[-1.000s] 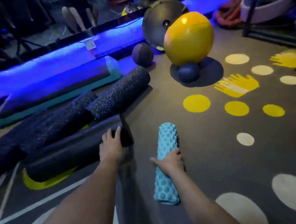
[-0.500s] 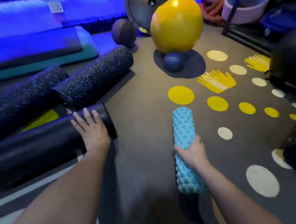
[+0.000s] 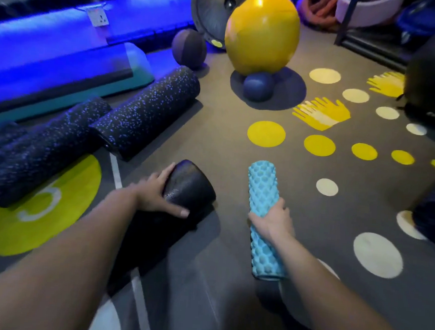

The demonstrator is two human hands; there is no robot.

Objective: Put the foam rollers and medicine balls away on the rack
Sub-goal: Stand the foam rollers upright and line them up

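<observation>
Gripping one foam roller in each hand over the gym floor point(image 3: 212, 144).
The left hand point(image 3: 155, 194) curls its fingers point(image 3: 166, 170) and thumb round the far end of the black roller point(image 3: 190, 186). The right hand point(image 3: 271, 220) is wrapped round the middle of the blue knobbly roller point(image 3: 262, 186). Two speckled rollers point(image 3: 142, 113) lie to the left, and two dark medicine balls point(image 3: 258, 86) sit by the yellow ball point(image 3: 261, 31).

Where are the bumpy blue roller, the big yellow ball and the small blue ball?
bumpy blue roller point(image 3: 262, 184): head view, upper half.
big yellow ball point(image 3: 261, 32): head view, front middle.
small blue ball point(image 3: 258, 87): head view, centre.
</observation>
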